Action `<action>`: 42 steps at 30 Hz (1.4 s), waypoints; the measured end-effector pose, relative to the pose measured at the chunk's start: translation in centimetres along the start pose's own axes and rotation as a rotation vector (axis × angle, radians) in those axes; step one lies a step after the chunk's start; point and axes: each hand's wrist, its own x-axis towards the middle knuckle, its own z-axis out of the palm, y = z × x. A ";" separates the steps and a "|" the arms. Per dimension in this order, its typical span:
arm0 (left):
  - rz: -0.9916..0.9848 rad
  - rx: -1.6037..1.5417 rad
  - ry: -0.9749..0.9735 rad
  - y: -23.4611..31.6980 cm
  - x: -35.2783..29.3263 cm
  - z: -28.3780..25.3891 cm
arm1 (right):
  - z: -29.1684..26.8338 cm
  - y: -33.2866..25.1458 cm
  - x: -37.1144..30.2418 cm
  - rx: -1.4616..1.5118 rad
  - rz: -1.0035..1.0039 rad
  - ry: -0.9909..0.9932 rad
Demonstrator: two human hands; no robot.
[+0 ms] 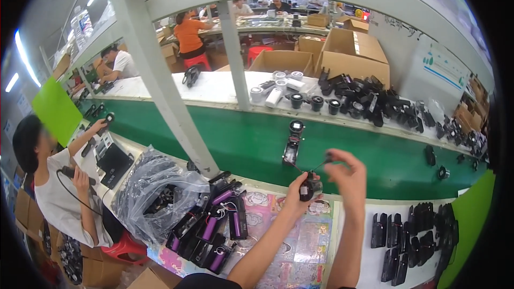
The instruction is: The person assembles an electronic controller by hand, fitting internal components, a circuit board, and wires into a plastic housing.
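My left hand (296, 198) is closed around a round black device part (307, 188) with a clear, cup-like side. Raised just to its right, my right hand (347, 175) pinches a small dark piece (327, 158); a thin dark line runs from it down toward the round part. Its exact kind is too small to tell. Beyond my hands, a black open housing with a round head (293, 140) lies on the green belt. A thin reddish wire appears to run from its near end toward my left hand.
Left of my forearms lie several black housings with purple battery cells (211, 228) and a clear plastic bag (158, 187). Rows of black housings (394, 230) rest at the right. Black parts (358, 96) pile on the far shelf. A grey post (166, 75) stands left; a co-worker (59, 182) sits there.
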 end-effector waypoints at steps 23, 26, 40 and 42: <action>0.223 0.503 -0.062 0.9 -0.6 -1.2 | -5.4 5.0 3.7 0.235 0.101 0.187; 0.205 0.836 -0.153 0.3 -1.5 -0.9 | -5.5 5.1 3.4 0.205 0.119 0.151; 0.243 0.750 -0.067 1.3 -0.6 0.0 | -4.3 4.4 4.1 0.096 0.213 0.007; 0.204 0.698 -0.090 1.7 -0.5 -0.2 | -4.0 5.0 4.4 0.044 0.199 0.001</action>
